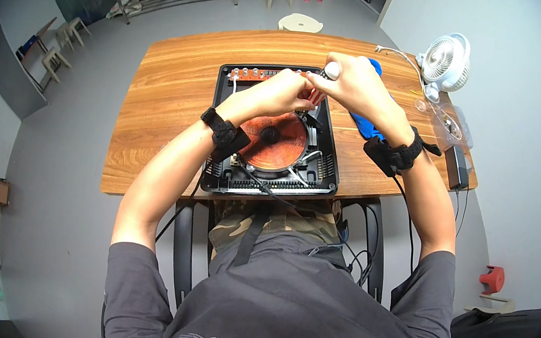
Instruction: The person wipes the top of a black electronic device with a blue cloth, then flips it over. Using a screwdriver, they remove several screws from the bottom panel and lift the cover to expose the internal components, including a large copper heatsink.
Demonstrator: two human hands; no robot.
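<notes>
Inside, the opened black cooker casing (pixel 327 167) holds a copper coil (pixel 275 140). Right hand (pixel 358 84) grips a near-upright red-handled screwdriver (pixel 323 82); left hand (pixel 282 93) pinches near its tip.

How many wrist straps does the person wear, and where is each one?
2. One black strap is on the left wrist, above the opened cooker. The other strap is on the right wrist, over the table near the blue cloth.

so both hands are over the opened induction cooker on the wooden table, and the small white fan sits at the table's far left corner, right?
Not quite. The head view shows the white fan at the far right corner of the wooden table. The rest holds: left hand and right hand are over the opened induction cooker.
</notes>
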